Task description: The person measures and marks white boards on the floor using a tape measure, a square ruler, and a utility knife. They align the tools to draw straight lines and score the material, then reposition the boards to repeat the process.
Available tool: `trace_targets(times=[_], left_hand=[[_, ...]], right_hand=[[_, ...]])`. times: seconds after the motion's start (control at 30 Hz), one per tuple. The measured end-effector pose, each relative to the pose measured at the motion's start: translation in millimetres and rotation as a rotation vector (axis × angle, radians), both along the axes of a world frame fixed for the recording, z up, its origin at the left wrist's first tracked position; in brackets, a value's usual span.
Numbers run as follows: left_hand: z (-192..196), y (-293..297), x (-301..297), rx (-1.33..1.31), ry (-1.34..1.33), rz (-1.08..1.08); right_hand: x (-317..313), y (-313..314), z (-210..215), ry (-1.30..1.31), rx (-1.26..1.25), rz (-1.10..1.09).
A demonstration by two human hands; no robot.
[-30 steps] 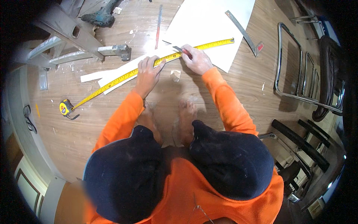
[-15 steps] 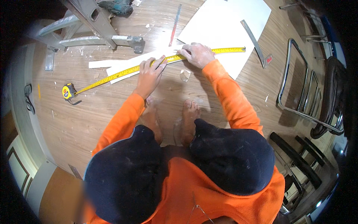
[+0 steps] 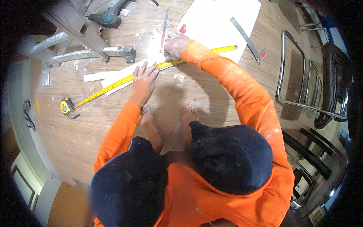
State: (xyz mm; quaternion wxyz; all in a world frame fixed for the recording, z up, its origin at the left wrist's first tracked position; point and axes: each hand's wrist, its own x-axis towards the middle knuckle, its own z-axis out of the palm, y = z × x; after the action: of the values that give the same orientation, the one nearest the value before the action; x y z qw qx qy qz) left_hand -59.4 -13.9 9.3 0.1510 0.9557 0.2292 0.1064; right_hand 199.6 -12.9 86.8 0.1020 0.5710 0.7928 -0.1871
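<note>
I squat barefoot on a wooden floor, in orange sleeves. A yellow tape measure blade (image 3: pixel 113 86) runs from its case (image 3: pixel 67 105) at the left up across a white strip (image 3: pixel 96 76) onto a white board (image 3: pixel 219 22). My left hand (image 3: pixel 143 81) lies flat on the blade with its fingers spread, pressing it onto the strip. My dusty right hand (image 3: pixel 174 44) is curled at the board's near corner, just above the blade, with a small red-tipped tool (image 3: pixel 183 28) sticking out past its fingers.
A thin red-and-grey stick (image 3: pixel 165 24) lies beside the board, and a metal ruler (image 3: pixel 247 39) on its right edge. A cordless drill (image 3: pixel 107 17) and an aluminium ladder (image 3: pixel 75 30) lie at the upper left. Chrome chair frames (image 3: pixel 302 75) stand at the right. A white scrap (image 3: pixel 178 79) lies near my feet.
My right hand has lifted off the tape blade and moved up toward the board's corner. The left hand stays pressed on the blade. The view has shifted slightly.
</note>
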Motion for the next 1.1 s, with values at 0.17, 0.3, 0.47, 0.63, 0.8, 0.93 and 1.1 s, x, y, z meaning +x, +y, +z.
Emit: trace_targets(times=[0.17, 0.3, 0.47, 0.63, 0.8, 0.93, 1.1], left_hand=[[14, -2, 10, -0.014, 0.051, 0.001], [19, 0, 14, 0.016, 0.090, -0.019], [29, 0, 22, 0.017, 0.124, -0.061], [23, 2, 18, 0.048, 0.099, -0.075], [25, -1, 19, 0.062, 0.105, -0.093], [25, -1, 15, 0.067, 0.125, -0.071], [28, -3, 17, 0.049, 0.100, -0.073]], right_hand=[[-6, -5, -28, -0.103, 0.162, 0.043], [-19, -7, -3, -0.136, 0.161, 0.052], [-23, -4, 4, -0.196, 0.149, 0.042], [-19, 6, -10, -0.137, 0.142, 0.084], [-9, 16, -28, -0.158, 0.046, 0.087], [-12, 20, -23, -0.115, 0.044, 0.098], [-15, 20, 2, -0.163, 0.032, 0.166]])
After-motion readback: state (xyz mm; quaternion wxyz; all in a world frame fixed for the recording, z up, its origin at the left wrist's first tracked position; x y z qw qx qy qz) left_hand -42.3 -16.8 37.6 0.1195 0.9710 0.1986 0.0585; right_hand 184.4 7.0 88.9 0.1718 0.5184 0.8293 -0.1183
